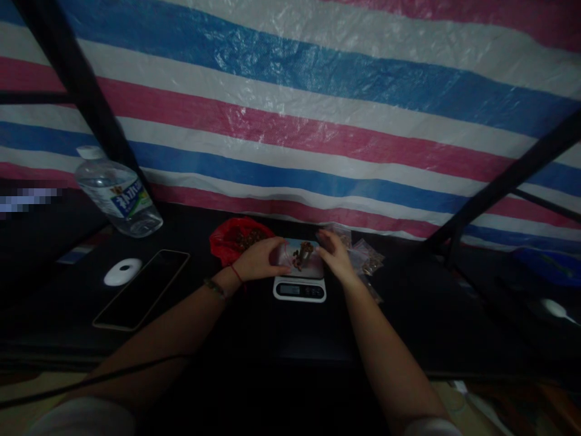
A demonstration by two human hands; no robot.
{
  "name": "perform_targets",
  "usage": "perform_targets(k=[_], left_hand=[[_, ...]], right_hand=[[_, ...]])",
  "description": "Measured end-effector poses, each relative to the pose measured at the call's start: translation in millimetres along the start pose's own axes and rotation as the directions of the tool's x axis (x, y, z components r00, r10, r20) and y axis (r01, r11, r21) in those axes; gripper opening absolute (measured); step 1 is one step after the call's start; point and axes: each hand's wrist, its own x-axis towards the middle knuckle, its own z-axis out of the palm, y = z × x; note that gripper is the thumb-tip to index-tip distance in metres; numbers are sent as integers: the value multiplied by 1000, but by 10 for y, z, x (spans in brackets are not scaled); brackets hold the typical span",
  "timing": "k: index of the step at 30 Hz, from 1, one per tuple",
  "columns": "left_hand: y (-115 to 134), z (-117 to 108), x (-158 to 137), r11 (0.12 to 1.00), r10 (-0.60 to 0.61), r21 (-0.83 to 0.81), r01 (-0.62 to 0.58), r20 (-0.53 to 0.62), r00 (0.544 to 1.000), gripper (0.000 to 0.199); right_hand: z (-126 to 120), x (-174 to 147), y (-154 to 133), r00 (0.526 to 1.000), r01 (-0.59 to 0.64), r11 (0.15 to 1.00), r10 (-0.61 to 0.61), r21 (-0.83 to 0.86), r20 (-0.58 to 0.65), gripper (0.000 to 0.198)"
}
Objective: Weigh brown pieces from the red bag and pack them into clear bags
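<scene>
A small white digital kitchen scale (299, 298) sits on the black tabletop, its display facing me. Small brown dried pieces (303, 254) lie in a loose heap on its shiny weighing plate. My left hand (259, 260) is at the plate's left edge, thumb and fingers apart. On the other side, my right hand (338, 259) reaches along the plate's right edge with its fingers spread. Neither hand visibly holds anything; whether the fingertips touch the scale is hard to tell. Behind my left hand lies an open red plastic bag (222, 237) with more brown pieces in it.
Several small clear zip bags (371, 259) with brown pieces lie right of the scale. Leftward are a phone (143, 290), a white round object (122, 272) and a water bottle (118, 194). Black frame bars (490, 188) and a striped plastic sheet (290, 121) stand behind.
</scene>
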Motion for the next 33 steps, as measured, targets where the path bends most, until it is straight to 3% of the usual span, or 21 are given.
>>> perform_targets(k=[5,9,16,26,33], left_hand=[[-48,57,0,996,15,86,-14,-12,1000,57],[-58,97,11,988,31,151,-28,-20,999,51],[-40,166,33,976,17,218,10,-122,992,54],[146,129,12,981,38,195,-15,-112,993,50],[133,156,6,986,34,168,-11,-139,990,51]], right_hand=[[120,-93,81,991,-48,991,64,-127,121,49],[185,-82,75,994,-35,988,49,-151,92,37],[245,-103,-14,995,-92,989,95,-117,24,36],[227,-171,-348,995,72,995,-66,-74,78,40],[197,-162,-452,984,141,989,-135,-46,113,37]])
